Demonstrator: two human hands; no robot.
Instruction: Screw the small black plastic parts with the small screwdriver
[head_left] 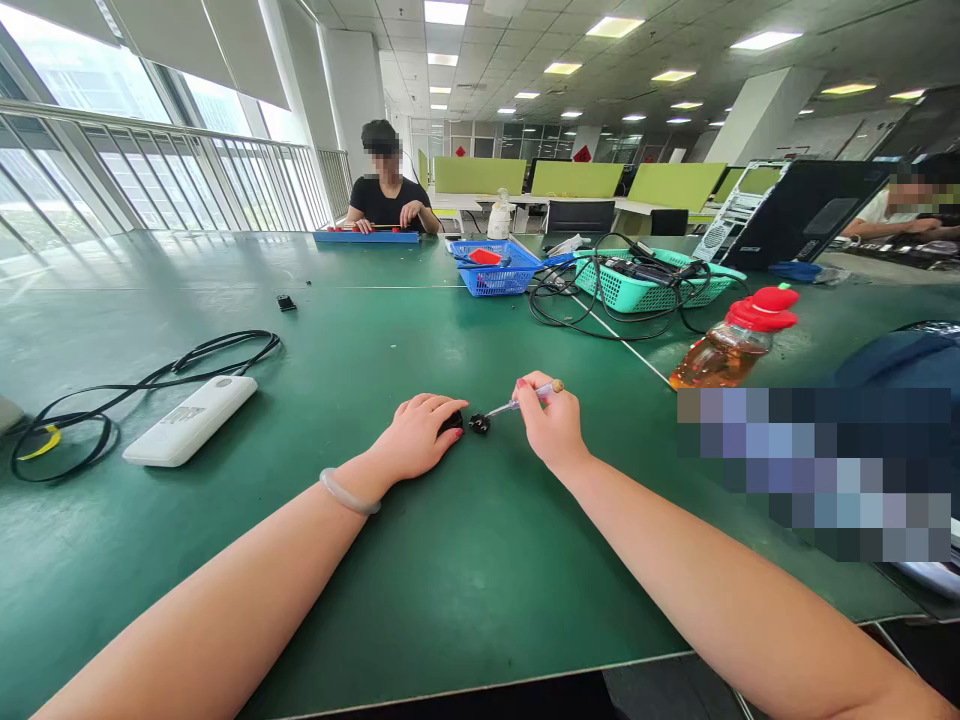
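Note:
My left hand [416,435] rests on the green table [465,570], its fingers closed round a small black piece [451,422] that is mostly hidden. Right beside those fingertips lies a second small black part [479,424] with shiny metal bits. A screwdriver [513,405] with a clear handle is pinched in my right hand [553,425]. It slants down to the left, and its tip is at or just above the second black part; contact cannot be made out.
Left: a white power bank [191,420] with a looped black cable [142,385]. Farther off: a small black block [286,302], a blue basket [499,280] and a teal basket [630,292] with cables. Right: a red-capped bottle [724,350]. A person [390,200] sits opposite.

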